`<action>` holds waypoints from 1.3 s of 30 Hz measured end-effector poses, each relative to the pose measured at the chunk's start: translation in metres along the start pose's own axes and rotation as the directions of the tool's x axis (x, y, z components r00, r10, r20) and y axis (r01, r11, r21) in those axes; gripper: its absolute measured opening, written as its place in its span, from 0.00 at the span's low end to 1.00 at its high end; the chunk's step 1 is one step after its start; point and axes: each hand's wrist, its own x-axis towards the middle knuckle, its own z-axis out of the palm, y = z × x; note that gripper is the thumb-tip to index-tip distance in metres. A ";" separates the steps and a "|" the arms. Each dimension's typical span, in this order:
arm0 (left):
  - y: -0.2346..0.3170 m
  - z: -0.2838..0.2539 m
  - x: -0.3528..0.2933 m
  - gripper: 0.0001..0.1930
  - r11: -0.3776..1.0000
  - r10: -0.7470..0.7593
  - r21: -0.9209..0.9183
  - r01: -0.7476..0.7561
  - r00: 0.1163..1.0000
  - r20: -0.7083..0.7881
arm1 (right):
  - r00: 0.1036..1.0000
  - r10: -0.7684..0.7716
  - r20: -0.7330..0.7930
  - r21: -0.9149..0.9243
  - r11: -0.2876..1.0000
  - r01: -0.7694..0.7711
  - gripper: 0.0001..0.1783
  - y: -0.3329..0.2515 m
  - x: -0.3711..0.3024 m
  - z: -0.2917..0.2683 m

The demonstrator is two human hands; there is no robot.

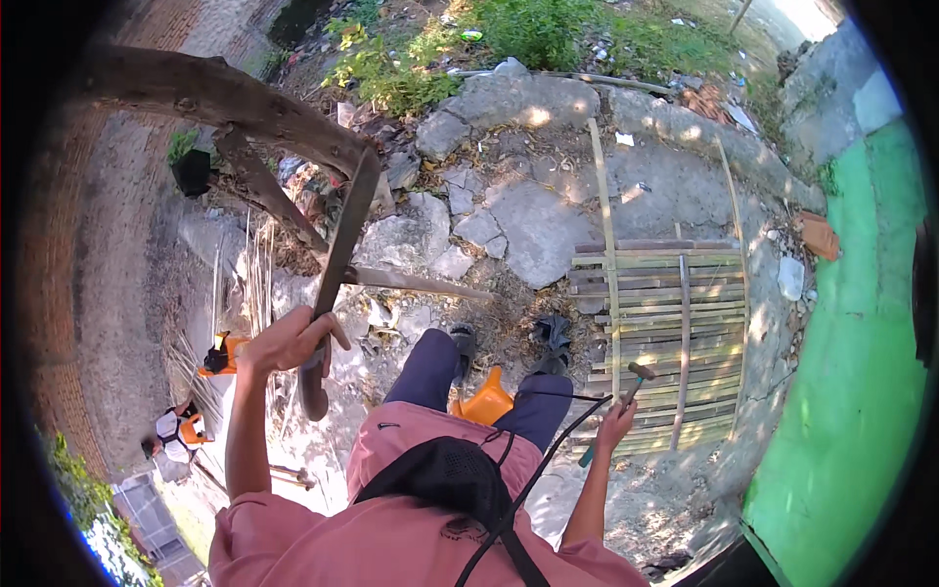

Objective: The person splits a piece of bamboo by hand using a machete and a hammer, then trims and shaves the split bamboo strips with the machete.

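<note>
- Green-handled hammer, over the panel's left edge toward the near corner; the right hand closes its fingers round mid-handle, probably for control.
- Dark, flat bar with a hooked lower end (wood or metal, hard to tell); the left hand curls its fingers partly about it, perhaps steadying it.
- Panel: yellowish slats, seemingly kept aligned by cross strips.

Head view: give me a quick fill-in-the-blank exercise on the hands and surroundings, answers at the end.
1. The right hand grips a ____.
2. The person's ____ grips the long flat tool.
3. The slatted panel lies toward the picture's ____ side.
4. The wall at the far right is ____.

Missing words: hammer; left hand; right; green.
</note>
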 end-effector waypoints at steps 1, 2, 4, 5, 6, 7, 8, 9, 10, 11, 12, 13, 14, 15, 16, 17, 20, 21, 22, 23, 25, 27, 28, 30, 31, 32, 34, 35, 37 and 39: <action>-0.008 0.003 -0.002 0.22 1.000 0.023 -0.006 -0.023 0.999 0.023 | 0.997 0.005 0.075 0.033 0.999 -0.008 0.16 -0.067 0.011 -0.007; -0.010 0.007 -0.007 0.21 1.000 0.026 -0.017 -0.026 0.999 0.019 | 0.973 -0.212 0.092 0.027 0.977 0.210 0.14 -0.142 0.014 -0.009; -0.001 0.018 -0.017 0.21 0.998 0.067 -0.001 -0.067 0.997 -0.033 | 0.922 -0.294 0.252 0.195 0.949 0.249 0.12 -0.230 0.025 -0.012; -0.008 0.027 -0.014 0.22 0.999 0.047 -0.005 -0.047 0.998 -0.042 | 0.880 -0.352 0.319 0.312 0.916 0.253 0.11 -0.280 0.023 -0.009; -0.012 0.034 -0.011 0.22 0.997 0.070 0.028 -0.069 0.996 -0.057 | 0.841 -0.398 0.366 0.375 0.890 0.258 0.12 -0.327 0.017 -0.003; -0.014 0.040 -0.008 0.22 0.994 0.095 0.060 -0.091 0.993 -0.072 | 0.763 -0.456 0.458 0.370 0.878 0.302 0.11 -0.368 0.013 0.004; -0.015 0.046 -0.007 0.22 0.995 0.095 0.032 -0.092 0.992 -0.078 | 0.672 -0.498 0.548 0.366 0.865 0.342 0.10 -0.404 0.006 0.011; -0.016 0.053 -0.006 0.22 0.992 0.120 0.061 -0.113 0.987 -0.111 | 0.599 -0.523 0.606 0.389 0.852 0.351 0.11 -0.438 -0.008 0.016; -0.014 0.058 -0.005 0.23 0.987 0.147 0.092 -0.135 0.979 -0.142 | 0.524 -0.543 0.656 0.411 0.839 0.356 0.12 -0.466 -0.020 0.022; -0.012 0.063 -0.006 0.23 0.988 0.147 0.069 -0.138 0.978 -0.146 | 0.489 -0.483 0.726 0.344 0.871 0.349 0.13 -0.482 -0.025 0.028; -0.009 0.069 -0.009 0.23 0.979 0.195 0.102 -0.176 0.954 -0.226 | 0.387 -0.605 0.696 0.358 0.760 0.542 0.13 -0.500 -0.035 0.031; -0.008 0.076 -0.010 0.23 0.968 0.241 0.141 -0.207 0.923 -0.301 | 0.260 -0.700 0.665 0.367 0.609 0.703 0.12 -0.514 -0.043 0.033; -0.012 0.084 -0.001 0.23 0.963 0.266 0.135 -0.235 0.913 -0.308 | 0.250 -0.692 0.678 0.360 0.609 0.707 0.12 -0.517 -0.048 0.035; -0.009 0.086 -0.001 0.23 0.964 0.262 0.122 -0.236 0.914 -0.308 | 0.154 -0.720 0.677 0.375 0.517 0.769 0.13 -0.519 -0.052 0.038; -0.006 0.087 -0.002 0.23 0.961 0.276 0.121 -0.250 0.910 -0.309 | 0.057 -0.737 0.674 0.391 0.420 0.819 0.14 -0.519 -0.055 0.040; -0.002 0.087 -0.003 0.23 0.956 0.293 0.123 -0.268 0.903 -0.313 | 0.053 -0.732 0.679 0.387 0.418 0.822 0.14 -0.520 -0.059 0.041; -0.001 0.091 -0.004 0.23 0.952 0.303 0.155 -0.265 0.892 -0.336 | 0.081 -0.660 0.747 0.275 0.417 0.866 0.16 -0.521 -0.076 0.050; 0.000 0.091 -0.005 0.23 0.950 0.309 0.155 -0.271 0.891 -0.332 | 0.127 -0.669 0.732 0.246 0.434 0.867 0.18 -0.525 -0.080 0.056; 0.001 0.091 -0.007 0.23 0.949 0.313 0.154 -0.275 0.884 -0.347 | 0.173 -0.677 0.715 0.218 0.452 0.865 0.20 -0.529 -0.084 0.063; 0.000 0.091 -0.009 0.24 0.949 0.313 0.152 -0.276 0.877 -0.364 | 0.215 -0.684 0.697 0.194 0.469 0.862 0.22 -0.530 -0.089 0.068; -0.008 0.096 -0.004 0.24 0.949 0.313 0.146 -0.278 0.873 -0.374 | 0.299 -0.696 0.653 0.226 0.556 0.800 0.23 -0.525 -0.097 0.075; -0.013 0.096 -0.005 0.24 0.952 0.307 0.139 -0.274 0.872 -0.382 | 0.383 -0.691 0.613 0.263 0.636 0.725 0.24 -0.513 -0.102 0.079; -0.017 0.096 -0.006 0.24 0.954 0.300 0.119 -0.275 0.876 -0.377 | 0.429 -0.662 0.615 0.278 0.691 0.668 0.23 -0.500 -0.104 0.078; -0.019 0.091 -0.007 0.24 0.956 0.293 0.105 -0.273 0.885 -0.363 | 0.494 -0.555 0.669 0.302 0.811 0.502 0.20 -0.474 -0.104 0.079; -0.019 0.086 -0.008 0.24 0.961 0.274 0.070 -0.266 0.906 -0.322 | 0.501 -0.548 0.670 0.301 0.817 0.492 0.20 -0.465 -0.103 0.081; -0.020 0.085 -0.009 0.23 0.965 0.258 0.035 -0.258 0.925 -0.278 | 0.504 -0.518 0.691 0.321 0.845 0.428 0.21 -0.460 -0.106 0.081; -0.024 0.084 -0.010 0.23 0.966 0.250 0.012 -0.257 0.928 -0.277 | 0.537 -0.437 0.721 0.293 0.896 0.335 0.23 -0.445 -0.111 0.088; -0.026 0.083 -0.011 0.23 0.966 0.242 -0.015 -0.257 0.926 -0.289 | 0.546 -0.429 0.719 0.290 0.900 0.324 0.23 -0.441 -0.116 0.092; -0.029 0.082 -0.014 0.24 0.965 0.249 0.002 -0.262 0.917 -0.311 | 0.582 -0.377 0.721 0.347 0.923 0.168 0.22 -0.433 -0.127 0.100; -0.026 0.080 -0.017 0.25 0.963 0.260 0.015 -0.270 0.905 -0.337 | 0.604 -0.350 0.716 0.324 0.933 0.156 0.21 -0.422 -0.134 0.109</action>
